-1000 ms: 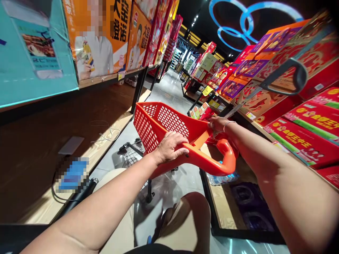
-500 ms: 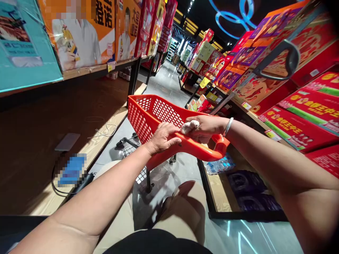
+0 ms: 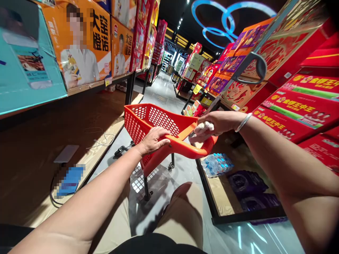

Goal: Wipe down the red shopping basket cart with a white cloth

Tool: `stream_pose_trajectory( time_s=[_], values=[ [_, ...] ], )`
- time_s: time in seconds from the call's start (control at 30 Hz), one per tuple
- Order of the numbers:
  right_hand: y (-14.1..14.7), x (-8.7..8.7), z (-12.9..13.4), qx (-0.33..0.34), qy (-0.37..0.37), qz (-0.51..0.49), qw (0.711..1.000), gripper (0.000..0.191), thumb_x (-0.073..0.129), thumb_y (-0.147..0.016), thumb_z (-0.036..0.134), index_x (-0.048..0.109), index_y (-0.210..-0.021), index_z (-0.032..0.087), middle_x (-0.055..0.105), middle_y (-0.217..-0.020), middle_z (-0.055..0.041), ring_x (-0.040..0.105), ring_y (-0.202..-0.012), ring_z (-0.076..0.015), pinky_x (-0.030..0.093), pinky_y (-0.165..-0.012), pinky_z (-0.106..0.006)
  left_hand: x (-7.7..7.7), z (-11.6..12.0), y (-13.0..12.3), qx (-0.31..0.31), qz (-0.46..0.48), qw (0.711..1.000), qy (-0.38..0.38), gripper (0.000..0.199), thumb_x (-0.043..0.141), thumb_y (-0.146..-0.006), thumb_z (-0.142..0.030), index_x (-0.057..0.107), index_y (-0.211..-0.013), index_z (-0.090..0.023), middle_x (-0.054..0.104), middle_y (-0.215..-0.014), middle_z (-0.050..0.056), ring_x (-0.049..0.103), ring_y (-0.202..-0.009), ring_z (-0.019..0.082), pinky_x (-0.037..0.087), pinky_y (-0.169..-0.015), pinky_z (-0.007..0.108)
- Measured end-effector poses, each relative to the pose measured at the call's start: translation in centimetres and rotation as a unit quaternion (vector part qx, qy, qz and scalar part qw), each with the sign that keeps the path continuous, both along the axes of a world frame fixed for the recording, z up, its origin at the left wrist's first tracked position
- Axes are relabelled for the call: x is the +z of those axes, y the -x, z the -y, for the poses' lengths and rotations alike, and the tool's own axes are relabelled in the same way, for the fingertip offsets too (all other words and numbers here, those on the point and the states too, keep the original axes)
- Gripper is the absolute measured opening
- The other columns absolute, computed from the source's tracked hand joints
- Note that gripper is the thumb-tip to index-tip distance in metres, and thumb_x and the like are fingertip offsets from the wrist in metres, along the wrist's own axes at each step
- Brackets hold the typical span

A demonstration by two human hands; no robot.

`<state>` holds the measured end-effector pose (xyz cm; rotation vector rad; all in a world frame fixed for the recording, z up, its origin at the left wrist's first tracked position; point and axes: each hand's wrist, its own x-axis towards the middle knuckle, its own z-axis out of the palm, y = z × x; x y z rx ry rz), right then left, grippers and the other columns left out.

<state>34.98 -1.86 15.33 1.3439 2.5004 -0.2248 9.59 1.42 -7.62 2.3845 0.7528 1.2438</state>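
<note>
An orange-red shopping cart with a perforated basket stands before me on black wheels. My left hand is wrapped over the near rim of the cart, at the base of its handle. My right hand, with a silver bangle at the wrist, is closed around a crumpled whitish cloth above the handle. A grey pole with a dark loop handle rises behind the right hand; whether the hand also holds the pole is hidden.
Boxes line a shelf at the left, with a phone and cable below. Red cartons stack at the right, above bottled water packs on a low shelf. A grey-floored aisle runs ahead.
My right hand with the cloth has shifted right, away from my left hand, which moved slightly left with the cart. The loop-handled pole has moved left and down in view.
</note>
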Motion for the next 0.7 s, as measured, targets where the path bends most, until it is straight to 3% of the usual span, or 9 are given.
stream_pose_trajectory(
  time_s=[0.07, 0.13, 0.2, 0.27, 0.33, 0.4, 0.47, 0.57, 0.7],
  values=[
    [-0.9, 0.1, -0.3, -0.003, -0.138, -0.015, 0.99, 0.023, 0.069, -0.08, 0.03, 0.071, -0.098, 0.017, 0.072, -0.089, -0.0068, 0.064, -0.079, -0.0196, 0.047, -0.071, -0.028, 0.3, 0.4, 0.3, 0.005, -0.013, 1.0, 0.004, 0.044, 0.048, -0.096, -0.058, 0.066, -0.11, -0.02, 0.068, -0.11, 0.008, 0.057, -0.107, 0.024, 0.038, -0.105, 0.042],
    [-2.0, -0.7, -0.4, -0.009, -0.211, -0.06, 0.976, 0.029, 0.064, -0.086, 0.036, 0.069, -0.106, 0.017, 0.072, -0.102, -0.0112, 0.066, -0.091, -0.0233, 0.048, -0.078, -0.03, 0.8, 1.1, 0.3, 0.015, -0.02, 1.0, 0.007, 0.043, 0.048, -0.096, -0.054, 0.065, -0.115, -0.019, 0.066, -0.117, 0.009, 0.056, -0.113, 0.026, 0.036, -0.108, 0.044],
    [-3.0, -2.0, -0.5, -0.007, -0.184, -0.098, 0.978, 0.035, 0.063, -0.087, 0.044, 0.069, -0.111, 0.018, 0.071, -0.109, -0.0109, 0.066, -0.097, -0.024, 0.049, -0.081, -0.03, 1.5, 2.4, -0.1, 0.029, -0.013, 0.999, 0.001, 0.049, 0.047, -0.096, -0.055, 0.063, -0.125, -0.019, 0.063, -0.127, 0.011, 0.053, -0.12, 0.028, 0.033, -0.111, 0.048],
    [-3.7, -3.4, -0.7, -0.021, -0.094, -0.123, 0.988, 0.041, 0.067, -0.084, 0.051, 0.071, -0.111, 0.021, 0.072, -0.11, -0.0075, 0.068, -0.097, -0.0229, 0.051, -0.081, -0.028, 2.5, 4.0, -1.2, 0.033, 0.002, 0.999, -0.024, 0.058, 0.047, -0.094, -0.059, 0.057, -0.137, -0.02, 0.059, -0.135, 0.013, 0.049, -0.126, 0.03, 0.031, -0.113, 0.05],
    [-4.0, -4.4, -1.2, -0.06, -0.019, -0.125, 0.99, 0.044, 0.07, -0.08, 0.053, 0.071, -0.112, 0.022, 0.074, -0.107, -0.0053, 0.069, -0.095, -0.0225, 0.052, -0.08, -0.027, 3.7, 5.6, -2.8, 0.005, 0.0, 0.998, -0.062, 0.065, 0.048, -0.094, -0.062, 0.052, -0.143, -0.02, 0.06, -0.136, 0.013, 0.05, -0.126, 0.03, 0.03, -0.113, 0.05],
    [-4.1, -4.6, -2.3, -0.1, 0.002, -0.105, 0.989, 0.042, 0.072, -0.079, 0.051, 0.073, -0.108, 0.022, 0.076, -0.099, -0.0037, 0.069, -0.089, -0.0219, 0.051, -0.076, -0.027, 4.6, 6.8, -4.5, -0.042, -0.033, 0.995, -0.082, 0.066, 0.045, -0.096, -0.064, 0.052, -0.143, -0.018, 0.063, -0.132, 0.014, 0.054, -0.122, 0.03, 0.033, -0.11, 0.048],
    [-4.2, -4.4, -3.9, -0.124, -0.013, -0.065, 0.99, 0.034, 0.074, -0.077, 0.046, 0.074, -0.101, 0.022, 0.076, -0.091, -0.0021, 0.068, -0.083, -0.0205, 0.05, -0.072, -0.026, 5.0, 7.2, -5.8, -0.057, -0.07, 0.993, -0.078, 0.063, 0.041, -0.098, -0.066, 0.058, -0.136, -0.018, 0.066, -0.126, 0.013, 0.057, -0.115, 0.029, 0.038, -0.103, 0.046],
    [-5.3, -4.0, -6.3, -0.176, -0.102, -0.04, 0.978, 0.024, 0.078, -0.072, 0.037, 0.076, -0.09, 0.021, 0.074, -0.085, -0.0021, 0.066, -0.08, -0.0191, 0.048, -0.072, -0.025, 4.7, 7.1, -6.6, -0.019, -0.089, 0.993, -0.071, 0.061, 0.043, -0.096, -0.07, 0.065, -0.12, -0.019, 0.068, -0.117, 0.011, 0.06, -0.107, 0.028, 0.04, -0.097, 0.043],
    [-8.6, -5.1, -7.6, -0.27, -0.187, -0.147, 0.933, 0.021, 0.079, -0.068, 0.035, 0.072, -0.081, 0.02, 0.069, -0.076, -0.0046, 0.063, -0.072, -0.0187, 0.049, -0.068, -0.028, 3.8, 6.8, -6.0, 0.007, -0.063, 0.994, -0.085, 0.06, 0.041, -0.095, -0.072, 0.066, -0.115, -0.021, 0.069, -0.108, 0.008, 0.06, -0.101, 0.025, 0.038, -0.094, 0.041]
  ],
)
